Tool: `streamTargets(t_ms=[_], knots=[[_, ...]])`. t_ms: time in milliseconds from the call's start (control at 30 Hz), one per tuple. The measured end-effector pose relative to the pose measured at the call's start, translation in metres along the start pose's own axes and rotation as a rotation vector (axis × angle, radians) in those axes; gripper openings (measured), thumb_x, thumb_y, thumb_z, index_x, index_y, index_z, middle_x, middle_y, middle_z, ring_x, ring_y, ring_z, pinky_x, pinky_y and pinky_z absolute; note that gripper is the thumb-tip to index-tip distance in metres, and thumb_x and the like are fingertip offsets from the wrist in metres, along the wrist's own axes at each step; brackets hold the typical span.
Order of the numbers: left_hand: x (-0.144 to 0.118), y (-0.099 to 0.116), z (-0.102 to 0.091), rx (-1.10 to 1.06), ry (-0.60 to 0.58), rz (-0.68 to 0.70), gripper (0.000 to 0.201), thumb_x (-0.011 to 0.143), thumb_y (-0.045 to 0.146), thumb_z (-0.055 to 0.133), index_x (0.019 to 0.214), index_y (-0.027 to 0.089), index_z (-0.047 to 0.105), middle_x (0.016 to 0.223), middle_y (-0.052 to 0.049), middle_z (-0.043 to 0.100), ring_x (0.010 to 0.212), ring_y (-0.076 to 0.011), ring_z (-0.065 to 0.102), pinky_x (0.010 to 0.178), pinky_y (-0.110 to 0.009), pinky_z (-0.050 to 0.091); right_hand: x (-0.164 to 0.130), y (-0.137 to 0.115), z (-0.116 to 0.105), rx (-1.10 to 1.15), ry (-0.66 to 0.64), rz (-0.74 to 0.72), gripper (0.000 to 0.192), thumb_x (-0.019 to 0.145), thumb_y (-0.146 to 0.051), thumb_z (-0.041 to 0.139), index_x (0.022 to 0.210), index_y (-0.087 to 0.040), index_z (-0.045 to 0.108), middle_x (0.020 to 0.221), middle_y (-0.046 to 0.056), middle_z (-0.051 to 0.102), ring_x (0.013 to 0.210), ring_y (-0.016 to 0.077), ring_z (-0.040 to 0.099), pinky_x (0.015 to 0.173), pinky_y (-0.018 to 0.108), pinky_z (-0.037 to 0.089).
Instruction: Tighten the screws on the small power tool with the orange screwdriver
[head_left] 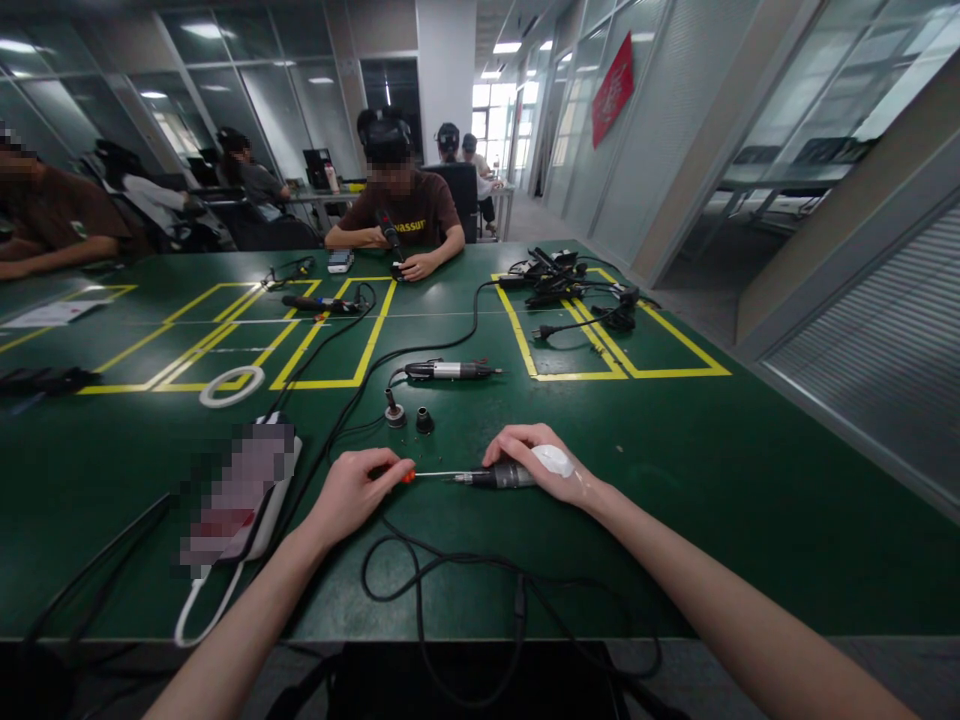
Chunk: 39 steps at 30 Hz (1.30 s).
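My left hand [364,488] is closed around the orange handle of a thin screwdriver [442,473], whose shaft points right. The shaft reaches the nose of a black electric screwdriver [491,477] lying level just above the table; whether they touch I cannot tell. Wrapped over that tool's body is my right hand [540,460], with a white patch on its back. Beyond the hands lie a second electric screwdriver [450,370], silver and black, and two small parts: a dark collar-like piece [424,420] and a stemmed round piece [394,412].
A phone [240,490] on a white block with a cable sits left of my left arm. Black cords [450,580] loop near the front edge. A white tape ring [232,386], tangled black cables [555,275] and yellow tape outlines lie farther back. A person [397,205] works opposite.
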<state>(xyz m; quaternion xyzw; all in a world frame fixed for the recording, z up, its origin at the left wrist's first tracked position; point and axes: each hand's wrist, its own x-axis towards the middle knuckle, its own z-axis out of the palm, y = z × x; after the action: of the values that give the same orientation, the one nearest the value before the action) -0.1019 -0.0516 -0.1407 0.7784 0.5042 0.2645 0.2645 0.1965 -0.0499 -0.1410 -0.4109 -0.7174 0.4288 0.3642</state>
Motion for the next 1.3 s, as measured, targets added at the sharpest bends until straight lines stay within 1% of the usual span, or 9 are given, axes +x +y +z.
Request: streamTargets(t_ms=[233, 333, 467, 567, 633, 767, 900, 1033, 1300], knots=[[0.000, 0.001, 0.000, 0.013, -0.014, 0.004, 0.047, 0.094, 0.053, 0.056, 0.070, 0.017, 0.073, 0.066, -0.002, 0.072, 0.062, -0.0134, 0.060, 0.061, -0.022, 0.041, -0.002, -0.004, -0.001, -0.063, -0.035, -0.024, 0.055, 0.102, -0.060, 0.048, 0.079, -0.018, 0.076, 0.085, 0.008, 0.079, 0.083, 0.0227, 0.072, 0.080, 0.033, 0.053], [0.000, 0.001, 0.000, -0.009, -0.009, 0.002, 0.044, 0.094, 0.052, 0.057, 0.072, 0.017, 0.073, 0.068, -0.002, 0.073, 0.064, -0.0142, 0.063, 0.063, -0.023, 0.043, -0.002, -0.007, -0.004, -0.092, -0.061, -0.040, 0.054, 0.103, -0.058, 0.048, 0.080, -0.018, 0.076, 0.085, 0.008, 0.079, 0.080, 0.0219, 0.072, 0.077, 0.032, 0.053], [-0.001, 0.001, 0.001, -0.033, 0.005, 0.004, 0.040, 0.093, 0.050, 0.059, 0.074, 0.017, 0.070, 0.068, -0.001, 0.071, 0.064, -0.0137, 0.061, 0.061, -0.022, 0.043, -0.003, -0.012, -0.006, -0.140, -0.088, -0.062, 0.051, 0.104, -0.054, 0.047, 0.081, -0.018, 0.076, 0.085, 0.007, 0.079, 0.080, 0.0217, 0.072, 0.077, 0.032, 0.053], [-0.003, 0.003, 0.001, -0.060, -0.005, -0.004, 0.033, 0.089, 0.047, 0.065, 0.078, 0.017, 0.068, 0.072, -0.001, 0.070, 0.068, -0.0136, 0.062, 0.063, -0.022, 0.045, -0.003, -0.014, -0.007, -0.182, -0.091, -0.080, 0.049, 0.104, -0.051, 0.046, 0.081, -0.019, 0.076, 0.084, 0.007, 0.078, 0.078, 0.0213, 0.072, 0.076, 0.032, 0.053], [-0.005, 0.005, 0.001, -0.094, -0.022, 0.019, 0.026, 0.084, 0.042, 0.070, 0.080, 0.017, 0.065, 0.074, 0.000, 0.068, 0.069, -0.0129, 0.061, 0.065, -0.021, 0.048, -0.004, -0.014, -0.007, -0.203, -0.086, -0.089, 0.048, 0.104, -0.050, 0.047, 0.080, -0.019, 0.075, 0.082, 0.007, 0.078, 0.075, 0.0207, 0.071, 0.075, 0.032, 0.052], [-0.006, 0.008, 0.001, -0.137, -0.047, 0.068, 0.019, 0.082, 0.034, 0.070, 0.081, 0.017, 0.063, 0.073, 0.001, 0.066, 0.066, -0.0112, 0.060, 0.064, -0.020, 0.049, -0.004, -0.016, -0.006, -0.195, -0.087, -0.082, 0.048, 0.103, -0.049, 0.048, 0.077, -0.019, 0.075, 0.079, 0.006, 0.077, 0.073, 0.0202, 0.069, 0.073, 0.032, 0.052], [-0.006, 0.007, 0.001, -0.133, -0.051, 0.057, 0.023, 0.085, 0.037, 0.069, 0.077, 0.016, 0.065, 0.074, -0.001, 0.069, 0.069, -0.0126, 0.063, 0.066, -0.022, 0.051, -0.003, -0.017, -0.005, -0.162, -0.060, -0.047, 0.050, 0.102, -0.052, 0.047, 0.075, -0.019, 0.074, 0.079, 0.006, 0.076, 0.074, 0.0200, 0.069, 0.074, 0.031, 0.051], [-0.005, 0.005, 0.001, -0.133, -0.060, 0.049, 0.025, 0.086, 0.040, 0.070, 0.078, 0.015, 0.068, 0.076, -0.003, 0.072, 0.071, -0.0143, 0.066, 0.069, -0.024, 0.052, -0.003, -0.017, -0.005, -0.162, -0.041, -0.035, 0.052, 0.102, -0.054, 0.046, 0.075, -0.019, 0.073, 0.078, 0.006, 0.076, 0.073, 0.0201, 0.069, 0.074, 0.031, 0.051], [-0.005, 0.005, 0.000, -0.118, -0.051, 0.056, 0.026, 0.086, 0.041, 0.070, 0.079, 0.016, 0.070, 0.077, -0.003, 0.075, 0.071, -0.0146, 0.067, 0.068, -0.024, 0.052, -0.005, -0.018, -0.005, -0.266, -0.045, -0.069, 0.048, 0.103, -0.050, 0.048, 0.075, -0.019, 0.072, 0.074, 0.004, 0.074, 0.068, 0.0186, 0.065, 0.069, 0.031, 0.048]])
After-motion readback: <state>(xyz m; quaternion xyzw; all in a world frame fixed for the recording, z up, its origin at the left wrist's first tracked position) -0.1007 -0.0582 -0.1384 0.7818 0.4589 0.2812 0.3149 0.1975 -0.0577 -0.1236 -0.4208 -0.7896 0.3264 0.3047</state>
